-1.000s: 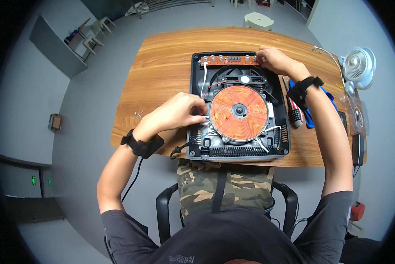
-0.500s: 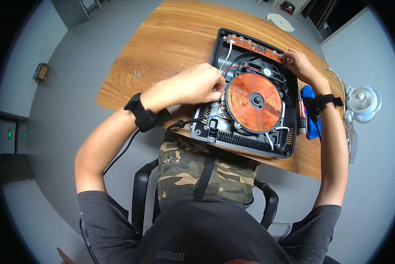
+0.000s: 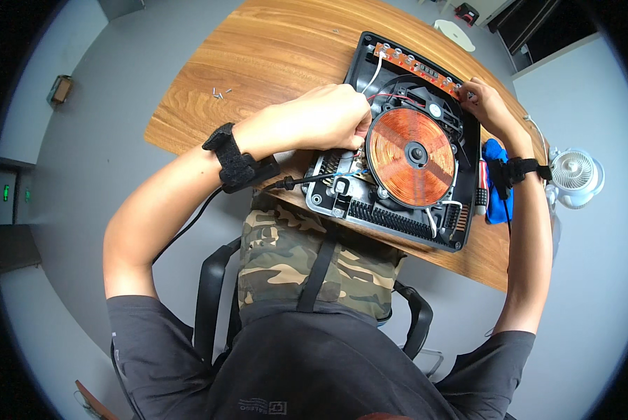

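head view, looking down from above the seated person. opened cooker [image 3: 405, 147] lying on wooden table [image 3: 272, 63], black housing, near edge overhanging the table edge toward the lap. copper coil [image 3: 412, 155] in the middle of it, round, flat, fully in view. orange board [image 3: 415, 66] along the far rim, small parts on it too tiny to read.

left hand [image 3: 324, 119] resting over the cooker's left side, just beside the coil, fingers curled in tight, tips pinched together near thin wires [image 3: 377, 73]; whatever sits between the tips hidden under the knuckles, cannot tell if anything is held. black strap [image 3: 233, 162] round the left wrist.

right hand [image 3: 485, 105] at the far right corner of the housing, fingers bent and pressed on the rim beside the orange board; fingertips partly hidden by the hand itself, grip on anything loose not visible.

black cord [image 3: 300, 182] leaving the near left corner, passing under the left forearm, then lost below the table edge. blue cloth [image 3: 496, 182] right of the cooker, half hidden by the right wrist. white fan [image 3: 573, 175] beyond it, at the table's right end, bent by the lens. few small screws [image 3: 219, 92] on bare wood, well apart from the cooker, too small to count surely. chair [image 3: 212, 294] arms showing under the torso, seat hidden.
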Available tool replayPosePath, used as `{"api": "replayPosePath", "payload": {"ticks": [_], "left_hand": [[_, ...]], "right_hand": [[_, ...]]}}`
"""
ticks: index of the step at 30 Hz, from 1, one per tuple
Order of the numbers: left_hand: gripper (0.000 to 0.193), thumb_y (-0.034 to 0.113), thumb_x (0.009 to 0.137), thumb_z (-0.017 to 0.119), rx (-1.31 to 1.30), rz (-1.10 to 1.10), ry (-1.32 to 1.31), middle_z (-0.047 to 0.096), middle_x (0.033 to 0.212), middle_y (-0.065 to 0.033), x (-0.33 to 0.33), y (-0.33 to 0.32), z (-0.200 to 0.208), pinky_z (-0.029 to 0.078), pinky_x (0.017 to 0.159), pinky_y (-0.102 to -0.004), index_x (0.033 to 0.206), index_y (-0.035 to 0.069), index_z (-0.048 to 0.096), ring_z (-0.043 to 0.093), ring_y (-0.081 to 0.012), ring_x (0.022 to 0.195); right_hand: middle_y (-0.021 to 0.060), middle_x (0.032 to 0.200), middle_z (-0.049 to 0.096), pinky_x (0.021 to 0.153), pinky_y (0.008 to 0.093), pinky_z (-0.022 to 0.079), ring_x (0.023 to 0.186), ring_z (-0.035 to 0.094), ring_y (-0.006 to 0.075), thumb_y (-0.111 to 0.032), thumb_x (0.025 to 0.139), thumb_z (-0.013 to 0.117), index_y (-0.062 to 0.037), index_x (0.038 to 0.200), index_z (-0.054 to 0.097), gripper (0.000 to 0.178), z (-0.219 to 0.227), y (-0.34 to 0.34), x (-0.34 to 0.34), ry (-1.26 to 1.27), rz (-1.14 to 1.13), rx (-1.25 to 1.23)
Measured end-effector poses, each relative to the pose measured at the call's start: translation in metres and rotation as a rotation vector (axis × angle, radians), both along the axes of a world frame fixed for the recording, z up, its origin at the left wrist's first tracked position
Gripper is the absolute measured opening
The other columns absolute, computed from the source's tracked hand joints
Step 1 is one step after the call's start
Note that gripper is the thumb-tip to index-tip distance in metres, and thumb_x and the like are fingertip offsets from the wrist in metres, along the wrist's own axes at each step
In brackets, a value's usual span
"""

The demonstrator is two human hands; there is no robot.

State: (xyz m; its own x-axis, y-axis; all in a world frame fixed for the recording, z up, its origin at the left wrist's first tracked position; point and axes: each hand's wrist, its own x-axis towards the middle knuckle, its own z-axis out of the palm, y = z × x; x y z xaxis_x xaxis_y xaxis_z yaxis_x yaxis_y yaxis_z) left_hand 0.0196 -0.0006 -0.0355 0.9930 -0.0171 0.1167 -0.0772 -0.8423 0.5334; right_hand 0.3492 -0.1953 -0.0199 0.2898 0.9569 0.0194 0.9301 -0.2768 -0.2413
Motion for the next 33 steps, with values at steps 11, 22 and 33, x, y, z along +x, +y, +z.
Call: {"api": "replayPosePath", "payload": {"ticks": [11, 22, 33], "left_hand": [[0.012, 0.011, 0.079, 0.073, -0.031, -0.018, -0.024, 0.070, 0.075, -0.0194, 0.003, 0.003, -0.004, 0.055, 0.068, -0.0408, 0.081, -0.001, 0.074, 0.072, -0.0349, 0.074], [0.014, 0.014, 0.078, 0.073, -0.033, 0.004, 0.033, 0.070, 0.075, -0.0192, 0.006, 0.003, -0.005, 0.056, 0.069, -0.0413, 0.079, 0.000, 0.074, 0.071, -0.0351, 0.074], [0.014, 0.017, 0.080, 0.077, -0.055, -0.012, 0.088, 0.072, 0.076, -0.0166, 0.007, 0.004, -0.007, 0.056, 0.068, -0.0400, 0.082, 0.003, 0.075, 0.072, -0.0311, 0.073]], "right_hand": [[0.0119, 0.096, 0.063, 0.079, 0.0393, 0.053, 0.088, 0.064, 0.0323, -0.001, 0.082, 0.071, -0.0027, 0.093, 0.064, 0.012, -0.003, 0.001, 0.008, -0.038, 0.012, -0.025], [0.0128, 0.097, 0.063, 0.082, 0.0399, 0.053, 0.091, 0.065, 0.0330, 0.000, 0.082, 0.069, -0.0030, 0.092, 0.064, 0.011, 0.001, -0.001, 0.005, -0.002, 0.011, -0.001], [0.0165, 0.097, 0.067, 0.085, 0.0429, 0.054, 0.097, 0.066, 0.0373, -0.001, 0.079, 0.071, -0.0042, 0.092, 0.068, 0.014, -0.006, -0.002, 0.014, -0.042, 0.015, 0.011]]}}
